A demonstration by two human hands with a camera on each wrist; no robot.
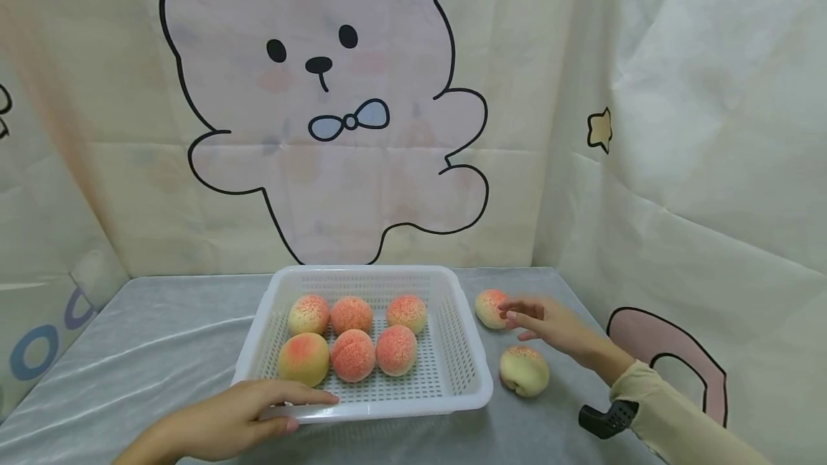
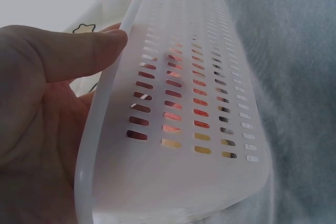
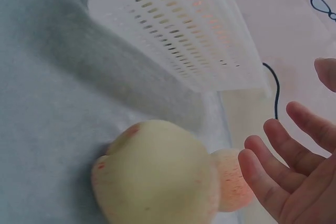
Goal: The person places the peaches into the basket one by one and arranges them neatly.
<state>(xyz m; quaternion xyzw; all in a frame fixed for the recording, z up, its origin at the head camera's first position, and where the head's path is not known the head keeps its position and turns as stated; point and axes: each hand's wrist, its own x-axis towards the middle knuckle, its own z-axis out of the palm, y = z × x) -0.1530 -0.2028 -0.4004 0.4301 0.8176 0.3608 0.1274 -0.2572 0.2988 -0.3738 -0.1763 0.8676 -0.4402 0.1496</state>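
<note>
Resting on the near rim of a white slotted basket (image 1: 460, 350), the left hand (image 1: 232, 422) lays its fingers along the top of the rim with the thumb beneath the lip, holding that edge; in the left wrist view the thumb (image 2: 79, 51) lies flat against the basket's rim. The basket stands on a desk (image 1: 148, 350) covered with a pale grey cloth and holds six peaches in two rows of three.

To the right of the basket, the right hand (image 1: 549, 325) hovers with its fingers straight and spread, gripping nothing. Its fingertips are just beside a far peach (image 1: 489, 307) that lies on the desk near the basket's far right corner; whether they touch it cannot be told. A near peach (image 1: 524, 371), paler and yellowish, lies on the desk below the right hand's wrist, apart from the basket. In the right wrist view this near peach fills the foreground, with the far peach partly hidden behind it and the open fingers (image 3: 278, 182) to the right.

A cream sleeve and a dark wrist mount (image 1: 607, 418) show on the right forearm. Behind the desk hangs a cloth printed with a cartoon rabbit (image 1: 323, 92).
</note>
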